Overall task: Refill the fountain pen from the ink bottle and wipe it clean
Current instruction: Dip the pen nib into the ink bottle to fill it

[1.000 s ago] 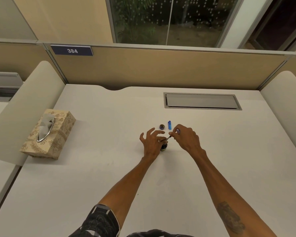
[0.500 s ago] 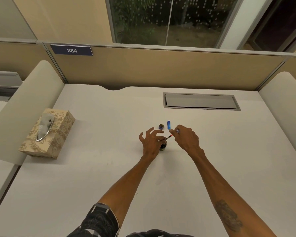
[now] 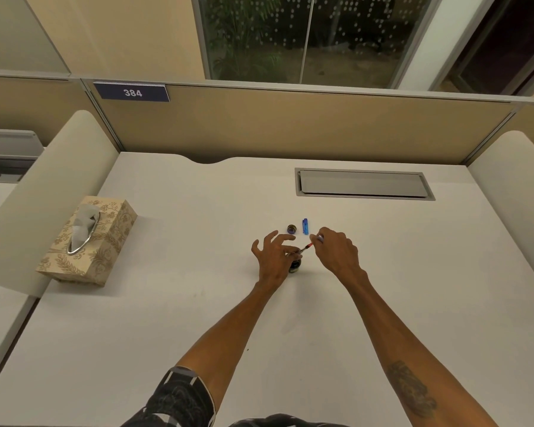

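Observation:
A small dark ink bottle (image 3: 295, 265) stands on the white desk (image 3: 173, 303). My left hand (image 3: 273, 260) grips it at the neck with thumb and forefinger, the other fingers spread. My right hand (image 3: 336, 252) holds the fountain pen (image 3: 308, 247) slanted, its tip pointing down into the bottle's mouth. Most of the pen is hidden in my fingers. The bottle's round cap (image 3: 291, 229) lies just behind the hands. A blue pen cap (image 3: 305, 226) lies beside it, to the right.
A patterned tissue box (image 3: 87, 241) with a tissue sticking out stands at the desk's left side. A grey cable hatch (image 3: 364, 184) is set into the desk at the back right. Beige partitions enclose the back and both sides.
Both hands and the pen have stayed almost in place at the bottle. No object has visibly moved.

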Action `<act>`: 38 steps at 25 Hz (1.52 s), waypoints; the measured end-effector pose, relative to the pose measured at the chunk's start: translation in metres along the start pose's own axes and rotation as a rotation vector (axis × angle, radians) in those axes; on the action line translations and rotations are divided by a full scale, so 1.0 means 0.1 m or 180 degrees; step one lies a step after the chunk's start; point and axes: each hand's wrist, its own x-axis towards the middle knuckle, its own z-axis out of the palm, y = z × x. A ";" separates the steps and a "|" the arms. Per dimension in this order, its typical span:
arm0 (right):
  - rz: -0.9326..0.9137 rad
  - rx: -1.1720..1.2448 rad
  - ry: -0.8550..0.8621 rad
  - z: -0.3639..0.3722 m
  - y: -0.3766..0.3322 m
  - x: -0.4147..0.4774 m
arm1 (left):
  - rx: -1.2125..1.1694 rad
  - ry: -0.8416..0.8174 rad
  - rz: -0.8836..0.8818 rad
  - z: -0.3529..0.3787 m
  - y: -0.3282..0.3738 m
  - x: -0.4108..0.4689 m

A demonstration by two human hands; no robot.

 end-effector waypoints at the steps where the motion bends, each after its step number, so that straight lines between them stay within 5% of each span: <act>1: 0.0001 0.0086 -0.0027 -0.03 0.00 0.01 | -0.0013 -0.0007 -0.0009 0.00 0.00 0.00; 38: 0.0033 -0.0096 -0.0250 -0.13 0.01 -0.01 | 0.0041 -0.0063 -0.0161 -0.05 0.14 -0.04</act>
